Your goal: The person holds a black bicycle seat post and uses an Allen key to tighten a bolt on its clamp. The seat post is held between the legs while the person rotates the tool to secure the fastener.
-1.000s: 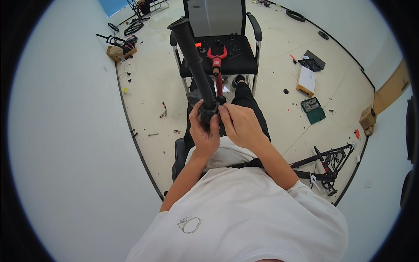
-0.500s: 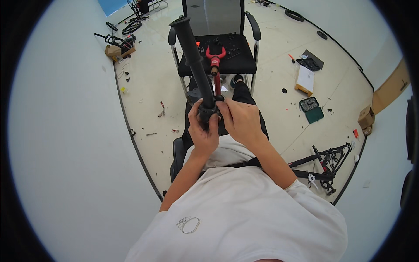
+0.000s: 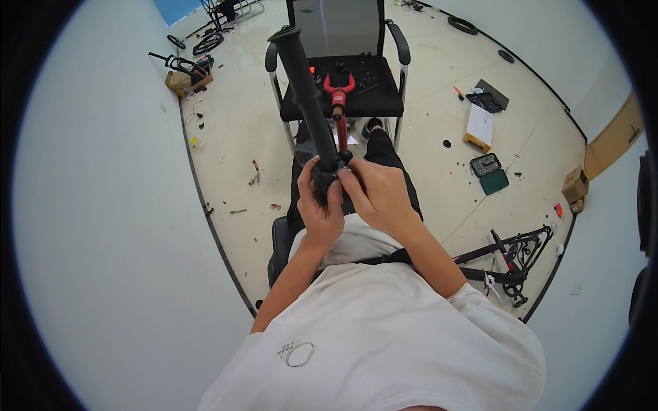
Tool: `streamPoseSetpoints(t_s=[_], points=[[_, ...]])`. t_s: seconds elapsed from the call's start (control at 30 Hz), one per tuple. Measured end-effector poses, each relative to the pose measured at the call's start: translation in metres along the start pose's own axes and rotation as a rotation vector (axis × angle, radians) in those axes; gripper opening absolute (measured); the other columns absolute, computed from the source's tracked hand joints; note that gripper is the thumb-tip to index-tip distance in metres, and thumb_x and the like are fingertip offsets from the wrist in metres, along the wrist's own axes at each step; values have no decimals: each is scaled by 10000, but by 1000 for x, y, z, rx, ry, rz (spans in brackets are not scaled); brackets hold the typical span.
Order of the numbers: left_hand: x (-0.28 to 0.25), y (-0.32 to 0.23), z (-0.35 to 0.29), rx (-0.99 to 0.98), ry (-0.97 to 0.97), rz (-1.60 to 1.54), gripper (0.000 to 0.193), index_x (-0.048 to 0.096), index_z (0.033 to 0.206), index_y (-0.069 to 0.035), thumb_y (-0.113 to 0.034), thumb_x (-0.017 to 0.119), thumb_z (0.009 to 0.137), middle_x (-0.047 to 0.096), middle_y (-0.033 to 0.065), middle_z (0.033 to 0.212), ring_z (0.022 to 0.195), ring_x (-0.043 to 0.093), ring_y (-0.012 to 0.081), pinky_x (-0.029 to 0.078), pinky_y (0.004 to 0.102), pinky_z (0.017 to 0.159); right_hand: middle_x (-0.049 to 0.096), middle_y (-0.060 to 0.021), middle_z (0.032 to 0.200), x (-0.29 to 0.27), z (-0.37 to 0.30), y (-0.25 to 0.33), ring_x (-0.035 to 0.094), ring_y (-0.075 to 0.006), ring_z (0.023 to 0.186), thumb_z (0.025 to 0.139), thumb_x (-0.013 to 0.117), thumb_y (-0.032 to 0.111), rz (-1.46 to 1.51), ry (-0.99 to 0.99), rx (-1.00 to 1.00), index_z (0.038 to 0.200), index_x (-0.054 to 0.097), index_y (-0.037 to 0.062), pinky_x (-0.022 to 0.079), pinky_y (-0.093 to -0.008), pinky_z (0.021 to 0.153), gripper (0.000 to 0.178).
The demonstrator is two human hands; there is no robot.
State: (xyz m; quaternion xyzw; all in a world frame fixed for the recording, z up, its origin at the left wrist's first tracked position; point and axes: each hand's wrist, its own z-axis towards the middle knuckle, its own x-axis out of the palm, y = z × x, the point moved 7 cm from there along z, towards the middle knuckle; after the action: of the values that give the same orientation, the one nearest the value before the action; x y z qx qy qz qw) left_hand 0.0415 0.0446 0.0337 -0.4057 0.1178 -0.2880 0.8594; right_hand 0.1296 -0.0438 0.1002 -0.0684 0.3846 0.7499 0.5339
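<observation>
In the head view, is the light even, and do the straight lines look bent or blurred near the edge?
Head view: light is bright and even, shadows soft; the floor edge along the white wall curves strongly toward the rim; corners are black; both hands and the black tube look sharp.

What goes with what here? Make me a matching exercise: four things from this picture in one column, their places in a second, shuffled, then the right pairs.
Things
1. black tube
2. red clamp
3. green case
4. black bike frame

Places
A. open on the floor to the person's right, near a flat white box
B. lying on the floor by the person's right elbow
C. held at its lower end by the left hand and right hand
D. over the seat of the black chair in front

Pairs: 1-C, 2-D, 3-A, 4-B
</observation>
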Motion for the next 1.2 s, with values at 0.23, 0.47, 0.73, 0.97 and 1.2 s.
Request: streamPoseSetpoints(t_s=[0.23, 0.47, 0.73, 0.97, 1.2], points=[[1, 4, -2, 45, -8, 30, 448, 308, 1385, 17, -89, 480, 985, 569, 37, 808, 605, 470, 42, 371, 187, 547, 521, -49, 567, -3, -2, 5, 534, -202, 458, 882, 651, 133, -138, -186, -150, 799, 557, 55, 394, -313, 424, 148], [-1, 8, -2, 14, -24, 5, 451, 308, 1381, 24, -101, 488, 986, 577, 51, 831, 617, 496, 51, 388, 189, 554, 540, -48, 632, -2, -3, 4, 541, -200, 475, 865, 675, 142, -222, -126, -128, 821, 564, 41, 407, -313, 427, 157], [-4, 6, 2, 10, -100, 14, 465, 353, 1365, 40, -83, 548, 961, 645, 86, 864, 742, 621, 106, 507, 222, 671, 588, -95, 815, 1, -7, 5, 600, -231, 597, 806, 672, 65, -121, -111, -201, 1006, 605, -24, 476, -315, 501, 229], [-6, 12, 4, -86, -81, -107, 467, 349, 1371, 3, -91, 554, 962, 605, 43, 794, 617, 531, 53, 431, 185, 556, 600, -67, 836, -5, 8, 13, 629, -215, 708, 731, 702, 55, -196, -13, -445, 996, 620, -18, 512, -307, 582, 287], [-2, 12, 5, -80, -65, -116, 474, 342, 1378, 3, -99, 554, 967, 590, 42, 800, 613, 517, 50, 419, 184, 548, 623, -75, 848, -7, 9, 3, 631, -214, 657, 803, 715, 114, -197, -48, -445, 941, 622, -2, 509, -311, 553, 203]])
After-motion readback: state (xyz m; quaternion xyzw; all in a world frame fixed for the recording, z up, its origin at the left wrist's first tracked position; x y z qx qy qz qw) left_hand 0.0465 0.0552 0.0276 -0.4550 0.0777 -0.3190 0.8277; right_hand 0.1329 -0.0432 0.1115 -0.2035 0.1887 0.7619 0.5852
